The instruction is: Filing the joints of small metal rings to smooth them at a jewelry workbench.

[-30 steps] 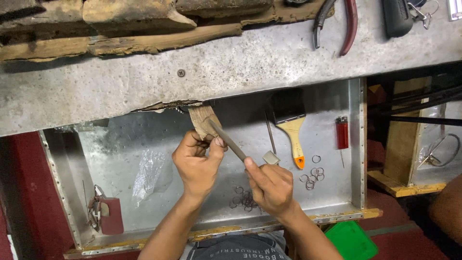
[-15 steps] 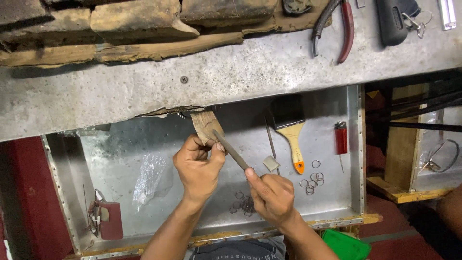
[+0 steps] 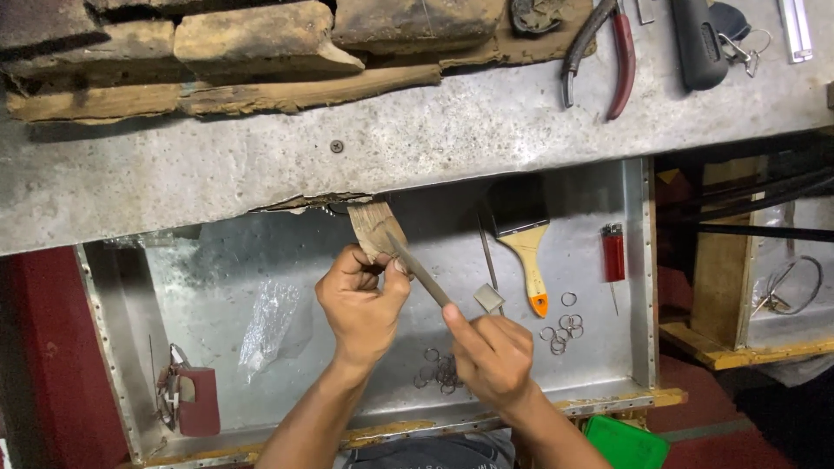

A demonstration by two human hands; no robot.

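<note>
My left hand [image 3: 360,300] is pinched around a small item pressed against a worn wooden peg [image 3: 373,227] that sticks out from under the bench edge; the item itself is hidden by the fingers. My right hand [image 3: 491,352] grips the handle end of a thin metal file [image 3: 419,271], whose blade slants up to the left and rests at the left fingertips on the peg. Both hands hover over an open metal drawer [image 3: 638,287].
In the drawer lie a paintbrush [image 3: 526,252], a red lighter [image 3: 613,252], several small metal rings [image 3: 560,328], a clear plastic bag [image 3: 274,326] and a small metal block [image 3: 488,298]. Red-handled pliers [image 3: 604,52] and rough bricks [image 3: 261,39] sit on the bench top.
The file has slid slightly along the peg with my right hand shifting a little down and right. My left hand stays pinched at the peg.
</note>
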